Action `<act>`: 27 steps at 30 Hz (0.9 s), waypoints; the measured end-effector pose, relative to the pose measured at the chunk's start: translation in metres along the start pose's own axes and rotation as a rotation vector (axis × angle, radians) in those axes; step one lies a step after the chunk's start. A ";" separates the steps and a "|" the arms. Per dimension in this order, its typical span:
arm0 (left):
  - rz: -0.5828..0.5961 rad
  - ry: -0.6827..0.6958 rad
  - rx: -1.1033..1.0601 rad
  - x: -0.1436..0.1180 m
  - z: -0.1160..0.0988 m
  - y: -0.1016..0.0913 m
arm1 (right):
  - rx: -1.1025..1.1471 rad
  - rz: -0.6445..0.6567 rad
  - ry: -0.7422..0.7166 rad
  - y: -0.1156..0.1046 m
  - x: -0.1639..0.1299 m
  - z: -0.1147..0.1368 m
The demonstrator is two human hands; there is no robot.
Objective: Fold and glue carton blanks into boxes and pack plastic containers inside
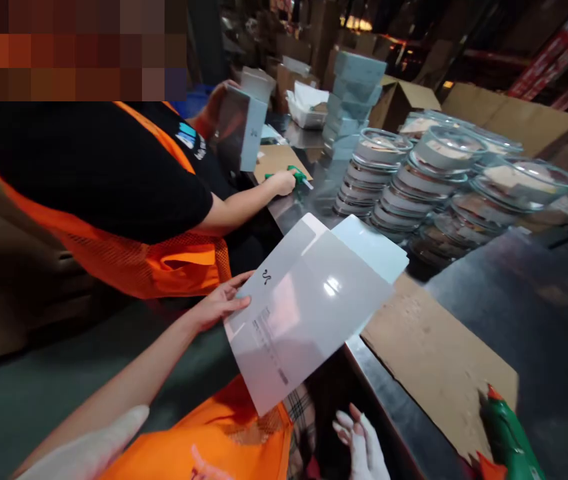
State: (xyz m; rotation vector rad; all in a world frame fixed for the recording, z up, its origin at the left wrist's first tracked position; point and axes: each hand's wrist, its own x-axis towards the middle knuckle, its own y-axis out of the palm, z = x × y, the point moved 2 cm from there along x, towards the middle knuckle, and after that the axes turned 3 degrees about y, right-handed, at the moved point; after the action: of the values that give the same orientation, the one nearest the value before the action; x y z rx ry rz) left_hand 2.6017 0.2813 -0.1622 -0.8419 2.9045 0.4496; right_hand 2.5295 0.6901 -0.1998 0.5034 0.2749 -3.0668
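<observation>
Left hand (221,303) pinches a flat grey carton (304,307) above the dark table (514,300); boxes crowd the dim warehouse.

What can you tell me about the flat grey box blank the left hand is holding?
The flat box blank is a glossy pale grey carton sheet, unfolded, with a small dark logo near its upper left corner and lines of fine print along one side. A lighter flap sticks out at its top right. It is held tilted over the edge of the metal table, above a brown cardboard sheet. The left hand grips its left edge; nothing else visibly touches it.
</observation>
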 end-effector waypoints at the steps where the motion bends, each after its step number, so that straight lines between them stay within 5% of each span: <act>1: 0.047 0.017 0.123 -0.001 -0.012 0.007 | -0.017 -0.035 -0.043 -0.001 -0.003 0.008; 6: 0.370 0.076 0.565 -0.010 -0.044 0.053 | -0.151 -0.383 -0.644 -0.024 -0.016 0.085; 9: 0.563 0.142 0.688 -0.019 -0.041 0.077 | -0.394 -0.292 -1.009 -0.027 -0.017 0.137; 10: 0.622 0.176 0.727 -0.021 -0.038 0.082 | -0.477 -0.246 -1.021 -0.026 -0.015 0.149; 12: 0.703 0.260 0.797 -0.025 -0.032 0.087 | -0.539 -0.116 -0.935 -0.026 -0.008 0.162; 15: 0.783 0.405 0.891 -0.031 -0.026 0.094 | -0.437 0.071 -0.624 -0.027 -0.005 0.156; 21: 0.777 1.007 1.128 -0.062 -0.001 0.165 | -0.183 -0.017 -0.395 -0.040 -0.019 0.136; 24: 0.719 1.121 1.182 -0.080 0.034 0.202 | -0.106 0.057 -0.287 -0.048 -0.026 0.134; 27: 0.686 1.188 1.171 -0.094 0.063 0.212 | -0.123 0.153 -0.172 -0.060 -0.039 0.127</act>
State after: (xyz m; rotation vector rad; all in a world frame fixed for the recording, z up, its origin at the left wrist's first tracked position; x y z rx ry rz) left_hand 2.5676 0.5189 -0.1532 0.2426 3.2150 -2.1863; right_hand 2.5230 0.7267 -0.0586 0.2414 0.3959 -2.8980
